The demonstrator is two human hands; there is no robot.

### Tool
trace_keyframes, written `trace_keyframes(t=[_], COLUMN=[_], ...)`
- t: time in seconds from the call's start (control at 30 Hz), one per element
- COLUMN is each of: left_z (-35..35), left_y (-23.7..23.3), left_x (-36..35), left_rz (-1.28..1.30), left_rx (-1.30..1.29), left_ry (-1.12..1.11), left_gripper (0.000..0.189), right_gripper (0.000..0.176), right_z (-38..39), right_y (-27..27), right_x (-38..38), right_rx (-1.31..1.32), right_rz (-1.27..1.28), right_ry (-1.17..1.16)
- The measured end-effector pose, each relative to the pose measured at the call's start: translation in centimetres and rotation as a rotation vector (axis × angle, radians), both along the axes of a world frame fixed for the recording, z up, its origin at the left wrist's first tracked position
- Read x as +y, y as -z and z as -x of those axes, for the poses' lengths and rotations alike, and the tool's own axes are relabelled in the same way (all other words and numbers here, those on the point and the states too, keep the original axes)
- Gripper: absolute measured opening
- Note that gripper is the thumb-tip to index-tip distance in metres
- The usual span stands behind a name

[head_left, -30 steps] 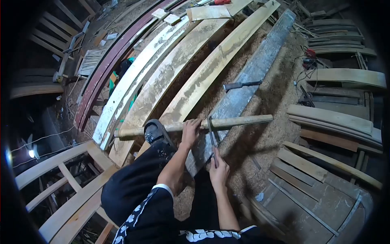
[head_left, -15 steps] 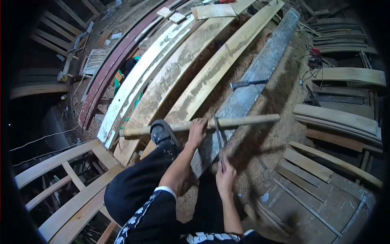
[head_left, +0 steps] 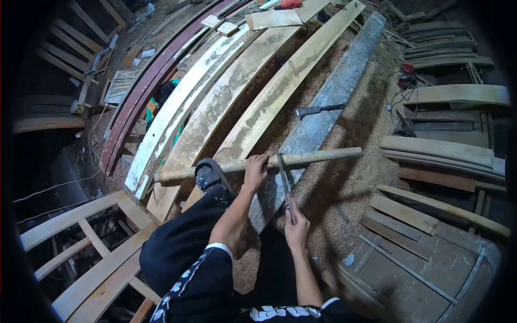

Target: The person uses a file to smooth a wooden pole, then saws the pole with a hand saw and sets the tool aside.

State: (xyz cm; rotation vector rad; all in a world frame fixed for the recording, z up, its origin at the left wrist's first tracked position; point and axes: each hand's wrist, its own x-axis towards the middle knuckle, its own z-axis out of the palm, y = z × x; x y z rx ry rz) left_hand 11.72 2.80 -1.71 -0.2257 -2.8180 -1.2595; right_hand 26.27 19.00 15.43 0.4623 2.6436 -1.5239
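My left hand [head_left: 256,171] is wrapped round a long round wooden pole [head_left: 328,155], which lies across several planks. Near the left end, a sandalled foot [head_left: 209,175] presses on the pole. My right hand [head_left: 296,229] grips the handle of a long narrow-bladed tool [head_left: 284,175]. Just right of my left hand, its blade crosses the pole; whether it has teeth, I cannot make out. Under the pole runs a grey, worn board [head_left: 318,126]. A dark-handled hammer-like tool [head_left: 320,110] rests across that board, its kind not certain.
Pale curved planks [head_left: 269,113] and a dark red beam [head_left: 137,97] stretch away to the left. Sawdust [head_left: 371,121] covers the ground. More curved timbers [head_left: 439,151] are stacked on the right. A wooden frame [head_left: 97,237] stands at lower left. A red power tool [head_left: 406,69] with a cord lies at upper right.
The whole view has shifted slightly, moving the scene left. The blade still crosses the pole, with my right hand a little nearer to it. My left hand keeps its hold.
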Motion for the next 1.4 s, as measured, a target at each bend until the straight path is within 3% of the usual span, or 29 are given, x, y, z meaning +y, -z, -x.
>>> trace_keyframes(t=[0.27, 0.4, 0.53, 0.73, 1.0, 1.2, 1.3, 1.4], left_z=[0.0, -0.2, -0.5, -1.0, -1.5, -2.0, -2.3, -3.3], left_y=[-0.9, -0.5, -0.3, -0.9, -1.7, -1.7, -4.4, -2.6], left_x=[0.3, 0.3, 0.6, 1.1, 0.6, 1.5, 0.6, 1.0], left_rz=[-0.018, -0.008, 0.003, 0.017, -0.030, -0.017, 0.013, 0.014], left_rx=[-0.045, -0.022, -0.013, 0.003, -0.001, 0.042, -0.212, -0.022], left_ry=[-0.043, -0.056, -0.063, -0.065, -0.062, -0.118, -0.045, -0.013], left_gripper=[0.040, 0.042, 0.044, 0.046, 0.047, 0.047, 0.051, 0.058], right_gripper=[0.040, 0.041, 0.040, 0.043, 0.042, 0.041, 0.042, 0.042], right_z=[5.6, 6.3, 6.2, 4.2, 3.5, 3.4, 4.5, 4.7], right_y=[-6.7, -7.2, -4.4, -4.8, -7.9, -3.9, -2.0, -0.1], right_x=[0.5, 0.6, 3.1, -0.9, 1.9, 2.0, 0.2, -0.8], right_rx=[-0.152, -0.173, -0.202, -0.023, -0.202, 0.055, 0.052, 0.036], right_rz=[-0.034, 0.037, 0.139, -0.040, -0.031, -0.125, -0.066, -0.103], right_ry=[-0.115, -0.057, -0.037, -0.022, -0.039, -0.020, -0.060, -0.104])
